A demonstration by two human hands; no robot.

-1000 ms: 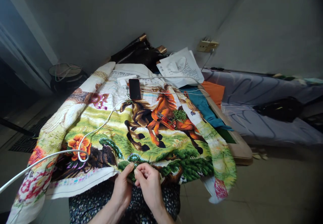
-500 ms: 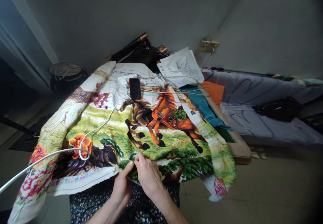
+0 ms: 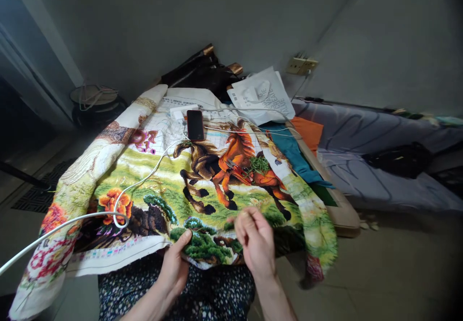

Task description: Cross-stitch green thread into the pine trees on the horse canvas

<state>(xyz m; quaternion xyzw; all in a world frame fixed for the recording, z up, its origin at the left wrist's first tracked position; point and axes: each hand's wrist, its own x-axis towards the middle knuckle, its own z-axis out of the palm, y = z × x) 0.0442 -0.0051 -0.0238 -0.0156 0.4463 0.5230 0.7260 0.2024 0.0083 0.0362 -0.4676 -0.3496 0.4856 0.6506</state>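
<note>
A large cross-stitch cloth (image 3: 144, 159) with galloping horses and green land lies spread before me, its near edge over my lap. My left hand (image 3: 175, 265) grips that near edge, thumb on top and fingers hidden underneath. Right of it, my right hand (image 3: 257, 246) is raised just over the cloth with its fingers pinched together. Motion blurs the fingertips, and whatever they hold is too small to make out. On the orange horse rest a tangle of green thread (image 3: 259, 165) and a small red-handled tool (image 3: 233, 166). A dark phone (image 3: 195, 126) lies farther back.
A white cable (image 3: 84, 216) loops across the cloth from the left. Rolled cloth lengths (image 3: 108, 145) flank both sides. Behind are a white paper bag (image 3: 262, 94) and dark wrapping (image 3: 197, 70). A teal cloth (image 3: 285, 142) and a grey-covered seat (image 3: 343, 167) are on the right.
My right hand has left the spot beside my left thumb and moved right, lifting off the cloth with pinched fingers. My left hand stays in place on the edge.
</note>
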